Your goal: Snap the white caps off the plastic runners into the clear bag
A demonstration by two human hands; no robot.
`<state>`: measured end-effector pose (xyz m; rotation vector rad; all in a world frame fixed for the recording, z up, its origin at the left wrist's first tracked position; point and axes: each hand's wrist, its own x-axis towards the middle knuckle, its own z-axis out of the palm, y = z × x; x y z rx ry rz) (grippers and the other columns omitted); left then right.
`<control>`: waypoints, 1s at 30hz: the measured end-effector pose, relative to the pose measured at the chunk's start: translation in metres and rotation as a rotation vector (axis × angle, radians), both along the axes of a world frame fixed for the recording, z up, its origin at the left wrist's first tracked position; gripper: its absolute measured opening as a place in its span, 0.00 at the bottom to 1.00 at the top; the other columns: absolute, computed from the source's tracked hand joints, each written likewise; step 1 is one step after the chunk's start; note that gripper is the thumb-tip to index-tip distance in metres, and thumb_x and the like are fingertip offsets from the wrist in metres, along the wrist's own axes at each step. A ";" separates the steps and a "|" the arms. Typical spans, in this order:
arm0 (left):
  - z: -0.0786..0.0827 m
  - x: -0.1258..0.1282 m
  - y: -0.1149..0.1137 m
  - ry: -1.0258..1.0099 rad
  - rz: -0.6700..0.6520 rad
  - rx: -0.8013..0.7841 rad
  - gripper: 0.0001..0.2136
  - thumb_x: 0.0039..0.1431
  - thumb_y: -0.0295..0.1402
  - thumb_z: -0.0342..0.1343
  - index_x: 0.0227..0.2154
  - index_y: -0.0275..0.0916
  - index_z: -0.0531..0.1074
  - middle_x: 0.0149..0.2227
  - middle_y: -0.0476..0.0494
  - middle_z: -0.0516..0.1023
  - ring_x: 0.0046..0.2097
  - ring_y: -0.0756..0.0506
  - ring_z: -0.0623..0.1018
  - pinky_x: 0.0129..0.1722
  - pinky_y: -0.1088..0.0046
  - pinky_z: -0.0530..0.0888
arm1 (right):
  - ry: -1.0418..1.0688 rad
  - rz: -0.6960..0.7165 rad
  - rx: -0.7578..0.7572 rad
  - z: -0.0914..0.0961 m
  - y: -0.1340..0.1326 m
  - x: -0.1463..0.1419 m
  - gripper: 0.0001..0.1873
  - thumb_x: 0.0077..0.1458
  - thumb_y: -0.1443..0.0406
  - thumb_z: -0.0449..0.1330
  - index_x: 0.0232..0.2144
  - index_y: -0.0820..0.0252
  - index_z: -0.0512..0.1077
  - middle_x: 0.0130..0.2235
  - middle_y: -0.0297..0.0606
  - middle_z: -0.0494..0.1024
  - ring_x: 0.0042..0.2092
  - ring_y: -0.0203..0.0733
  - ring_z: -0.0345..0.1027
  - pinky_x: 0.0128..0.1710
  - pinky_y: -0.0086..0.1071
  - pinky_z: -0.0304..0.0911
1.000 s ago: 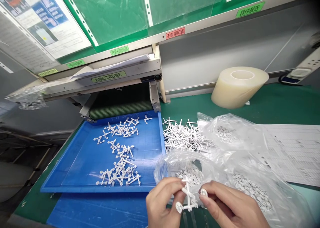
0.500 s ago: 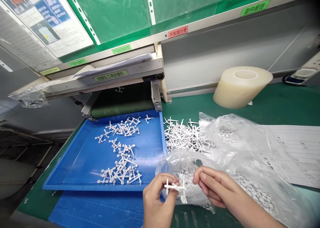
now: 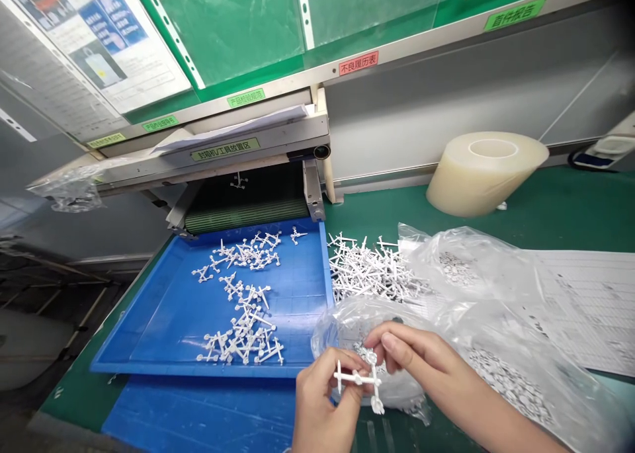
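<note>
My left hand (image 3: pixel 322 400) pinches a white plastic sprue (image 3: pixel 358 380), a cross-shaped runner with small round parts on its ends. My right hand (image 3: pixel 421 364) has its fingertips closed on a small round part at the sprue's top, over the mouth of a clear plastic bag (image 3: pixel 446 347) holding several small white parts. A blue tray (image 3: pixel 163 321) to the left carries several more white sprues (image 3: pixel 243 337). A heap of bare white runners (image 3: pixel 370 271) lies on the green mat beyond the bag.
A short conveyor (image 3: pixel 245 205) ends at the tray's far edge, with one sprue on its belt. A large roll of clear film (image 3: pixel 483 172) stands at the back right. Printed sheets (image 3: pixel 585 301) lie at the right. A second blue tray (image 3: pixel 198 413) sits at the near edge.
My right hand has moved back onto the sprue and closed its fingertips on one round part. The left hand has shifted slightly right with the sprue.
</note>
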<state>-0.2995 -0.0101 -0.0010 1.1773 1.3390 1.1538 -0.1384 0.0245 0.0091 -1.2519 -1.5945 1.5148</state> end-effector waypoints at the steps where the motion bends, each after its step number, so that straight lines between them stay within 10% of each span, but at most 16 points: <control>1: -0.001 0.000 0.000 0.015 -0.013 0.006 0.05 0.49 0.23 0.56 0.22 0.37 0.72 0.25 0.48 0.78 0.28 0.49 0.76 0.27 0.80 0.70 | 0.084 0.025 -0.072 0.004 0.001 0.001 0.20 0.61 0.51 0.50 0.30 0.58 0.72 0.26 0.32 0.71 0.28 0.37 0.63 0.29 0.29 0.59; 9: -0.007 0.000 -0.002 0.138 -0.061 0.184 0.08 0.50 0.22 0.53 0.22 0.39 0.74 0.30 0.47 0.81 0.30 0.48 0.77 0.32 0.77 0.71 | 0.426 0.128 -0.517 0.000 0.000 -0.005 0.23 0.51 0.47 0.61 0.22 0.60 0.61 0.19 0.23 0.56 0.20 0.28 0.44 0.20 0.24 0.46; 18: 0.004 0.007 -0.001 -0.118 0.019 -0.238 0.05 0.47 0.26 0.60 0.20 0.36 0.70 0.16 0.52 0.74 0.20 0.50 0.76 0.22 0.80 0.72 | 0.066 -0.202 0.076 -0.005 -0.013 0.005 0.09 0.57 0.58 0.59 0.28 0.55 0.72 0.27 0.32 0.70 0.30 0.40 0.65 0.31 0.32 0.59; 24: 0.012 0.009 0.002 -0.133 0.088 -0.238 0.04 0.45 0.26 0.60 0.19 0.36 0.71 0.20 0.52 0.76 0.21 0.51 0.77 0.22 0.81 0.72 | 0.533 -0.055 -0.551 -0.005 -0.018 0.004 0.19 0.53 0.50 0.59 0.28 0.61 0.69 0.27 0.32 0.68 0.24 0.32 0.59 0.20 0.24 0.58; 30: 0.009 0.009 0.001 0.012 0.086 -0.100 0.04 0.47 0.25 0.58 0.20 0.37 0.72 0.23 0.50 0.79 0.25 0.50 0.77 0.26 0.81 0.72 | 0.443 0.072 -0.511 -0.011 -0.031 -0.002 0.24 0.48 0.45 0.63 0.30 0.59 0.65 0.24 0.24 0.62 0.17 0.22 0.38 0.15 0.21 0.37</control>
